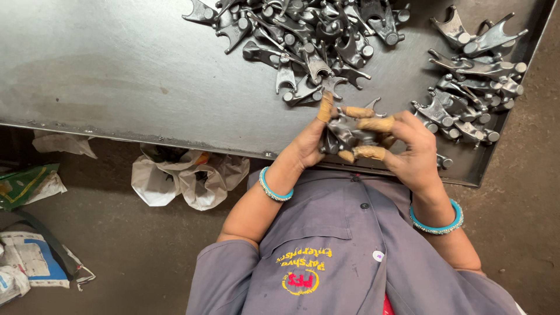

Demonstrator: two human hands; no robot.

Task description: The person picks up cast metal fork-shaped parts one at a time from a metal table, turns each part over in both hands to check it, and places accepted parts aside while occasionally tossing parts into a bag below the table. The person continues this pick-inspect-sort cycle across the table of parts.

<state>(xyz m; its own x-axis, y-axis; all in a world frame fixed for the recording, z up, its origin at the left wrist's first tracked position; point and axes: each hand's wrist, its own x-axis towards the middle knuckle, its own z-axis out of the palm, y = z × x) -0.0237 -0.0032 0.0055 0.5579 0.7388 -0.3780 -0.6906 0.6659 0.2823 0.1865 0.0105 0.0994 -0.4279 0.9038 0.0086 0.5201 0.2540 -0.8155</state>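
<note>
**Two hands are gripping one metal piece over the table's near edge**

The person is sitting close to the grey metal table (116, 70), and both hands are meeting just above its near edge. The left hand (304, 147) is closing around one side of a small grey metal piece (345, 132). The right hand (415, 156) is closing around the other side. The piece is sitting between the two hands, lifted a little off the table, so it looks like the person is bringing it close to see it well.

Tan wraps (376, 124) are covering several fingers. The pieces look hard, with pointy forks, so the wraps are probably keeping the fingers from getting hurt. A blue bangle (274, 186) is sitting on each wrist.

A big pile of the same forked pieces (315, 35) is lying at the far side of the table, jumbled together. A smaller bunch (466, 87) is lying on the table's right end, close to the right hand and apart from the big pile. It seems the two heaps are being kept apart on purpose.

Under the table's near edge, on the floor, a white plastic bag (175, 181) is lying crumpled. Some printed papers (29, 256) are lying further out from the table.
</note>
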